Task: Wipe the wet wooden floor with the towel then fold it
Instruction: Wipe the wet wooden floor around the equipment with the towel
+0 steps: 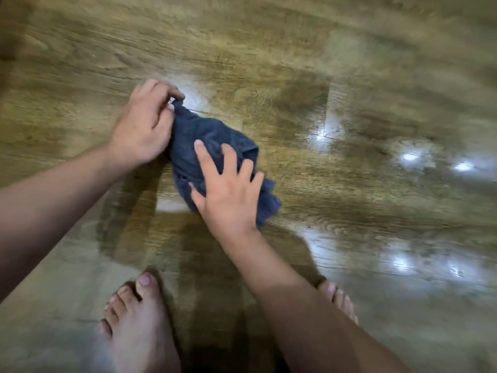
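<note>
A dark blue towel (199,135) lies bunched on the wooden floor (269,49) in the middle of the view. My left hand (144,125) pinches the towel's far left corner between thumb and fingers. My right hand (228,189) rests flat on the towel's near right part, fingers spread and pressing down. Part of the towel is hidden under my right palm. The frame is blurred by motion.
Shiny wet patches (408,157) reflect light on the floor to the right. My bare left foot (137,324) and the toes of my right foot (338,297) stand just below the towel. My forearms cross the lower half of the view.
</note>
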{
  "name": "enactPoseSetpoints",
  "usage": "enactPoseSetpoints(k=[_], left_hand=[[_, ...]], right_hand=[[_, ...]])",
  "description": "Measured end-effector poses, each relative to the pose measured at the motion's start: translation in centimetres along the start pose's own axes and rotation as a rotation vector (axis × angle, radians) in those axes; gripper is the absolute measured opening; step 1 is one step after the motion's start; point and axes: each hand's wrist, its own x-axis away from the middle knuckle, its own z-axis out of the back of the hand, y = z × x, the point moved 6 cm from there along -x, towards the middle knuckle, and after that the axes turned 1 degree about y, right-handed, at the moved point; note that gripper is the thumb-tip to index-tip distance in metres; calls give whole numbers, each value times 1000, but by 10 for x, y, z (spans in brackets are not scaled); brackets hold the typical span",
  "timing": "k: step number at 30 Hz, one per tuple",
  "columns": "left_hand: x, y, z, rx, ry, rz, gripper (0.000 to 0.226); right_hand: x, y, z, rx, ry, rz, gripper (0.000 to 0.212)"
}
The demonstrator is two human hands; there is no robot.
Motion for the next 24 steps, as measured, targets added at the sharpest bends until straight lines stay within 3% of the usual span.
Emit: enactPoseSetpoints(k=[5, 9, 15, 19, 24], left_hand=[[-17, -5, -9, -40, -75, -66, 33], [-34, -2, -21, -121, -142, -79, 42], [-54, 2, -24, -322, -37, -44, 33], [-69, -5, -17, -310, -52, -96, 34], [-115, -15, -9, -275, -46, -130, 25]], right_hand=[[-16, 65, 7, -10, -53, -44, 87], [-23, 169, 27, 14, 59, -358, 79], [-28, 289, 46, -4, 236, -774, 67], [-37, 269, 43, -1, 259, -799, 65], [-51, 137, 25, -13, 121, -423, 78]])
